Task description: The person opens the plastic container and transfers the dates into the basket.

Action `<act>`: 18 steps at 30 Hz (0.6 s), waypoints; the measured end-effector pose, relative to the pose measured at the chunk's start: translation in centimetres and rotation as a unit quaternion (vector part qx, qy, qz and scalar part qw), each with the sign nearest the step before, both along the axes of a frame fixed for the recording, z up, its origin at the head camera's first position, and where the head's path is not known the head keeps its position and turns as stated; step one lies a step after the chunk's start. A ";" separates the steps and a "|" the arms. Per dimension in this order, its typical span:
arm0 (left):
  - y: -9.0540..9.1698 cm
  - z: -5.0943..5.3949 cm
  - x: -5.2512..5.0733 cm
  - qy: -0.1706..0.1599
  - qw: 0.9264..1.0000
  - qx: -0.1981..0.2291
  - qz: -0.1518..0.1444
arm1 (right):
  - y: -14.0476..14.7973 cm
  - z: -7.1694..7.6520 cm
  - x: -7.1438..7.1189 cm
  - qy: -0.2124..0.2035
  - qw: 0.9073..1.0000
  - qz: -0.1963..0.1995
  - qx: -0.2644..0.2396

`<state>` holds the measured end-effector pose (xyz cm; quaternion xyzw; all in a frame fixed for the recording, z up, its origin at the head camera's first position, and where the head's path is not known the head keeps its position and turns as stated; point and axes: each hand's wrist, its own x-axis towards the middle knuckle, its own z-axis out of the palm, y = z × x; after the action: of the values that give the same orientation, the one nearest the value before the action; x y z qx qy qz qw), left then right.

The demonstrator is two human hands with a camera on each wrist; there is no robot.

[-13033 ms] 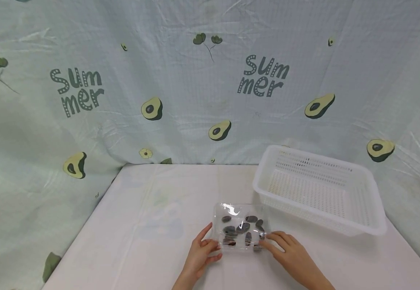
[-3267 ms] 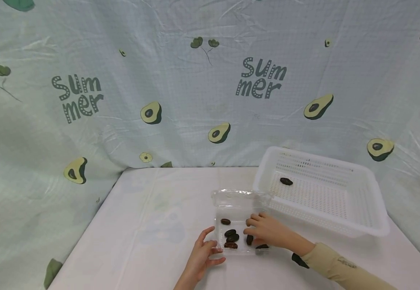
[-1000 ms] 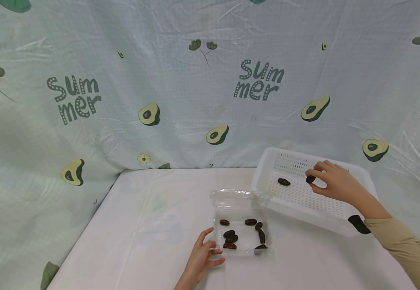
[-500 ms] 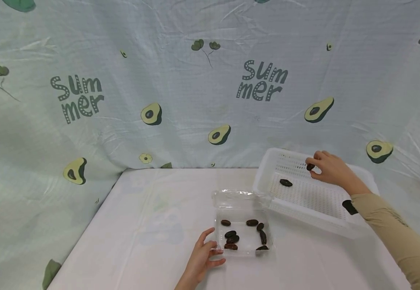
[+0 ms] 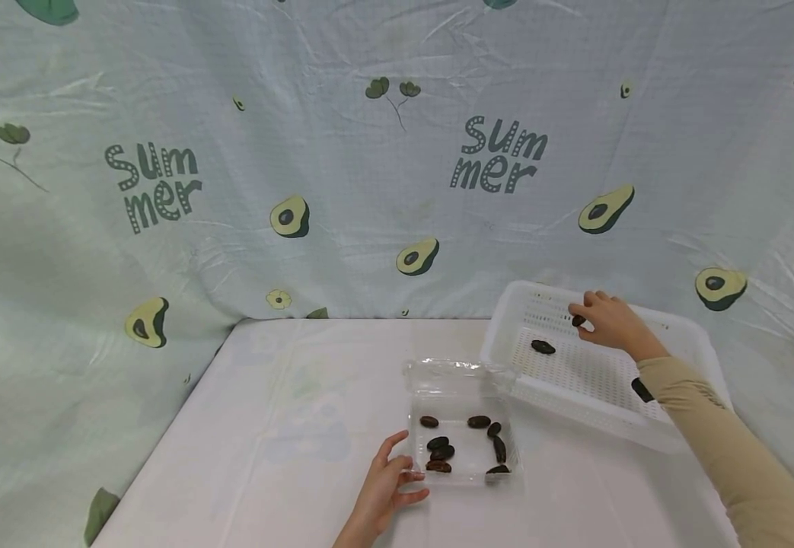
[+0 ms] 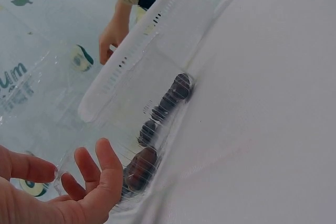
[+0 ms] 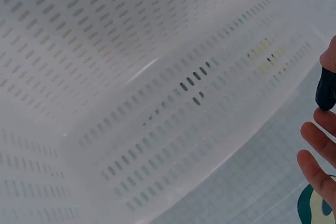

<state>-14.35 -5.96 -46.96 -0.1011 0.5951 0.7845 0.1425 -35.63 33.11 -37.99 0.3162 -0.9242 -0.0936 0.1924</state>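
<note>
Over the white basket, my right hand pinches a dark brown date between thumb and fingertips. In the right wrist view the held date hangs from the fingers above the basket's side. A wrinkled date lies on the basket floor. Nearer me is a clear plastic box, its lid folded back, with several dates inside. My left hand is at the box's front left corner, its curled fingers holding the thin rim.
A white cloth covers the table. The basket stands at the back right, close behind the box. A pale curtain with printed avocados hangs behind the table. Within the box, dates lie at the left and right sides.
The box's lid, closed at first, is open now, and a date lies in the basket. My right hand carried another date from the box to over the basket, lately drifting left. My left hand stayed.
</note>
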 end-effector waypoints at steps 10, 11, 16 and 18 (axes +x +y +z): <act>0.1 -0.2 0.0 0.002 1.000 -0.001 0.000 | 0.0 -0.6 -0.1 -0.003 1.000 -0.007 0.017; 0.1 -0.2 0.0 0.002 1.000 -0.001 0.000 | 0.0 -0.6 0.0 -0.002 1.000 -0.007 0.016; 0.1 -0.2 0.0 0.003 1.000 0.000 0.000 | 0.2 -0.5 0.1 0.004 1.000 -0.005 0.017; 0.1 -0.2 0.0 0.003 1.000 0.000 -0.001 | 0.3 -0.4 0.2 0.005 1.000 -0.003 0.017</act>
<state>-14.37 -5.87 -47.16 -0.0983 0.5954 0.7848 0.1410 -35.42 33.36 -38.39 0.3167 -0.9224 -0.1114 0.1909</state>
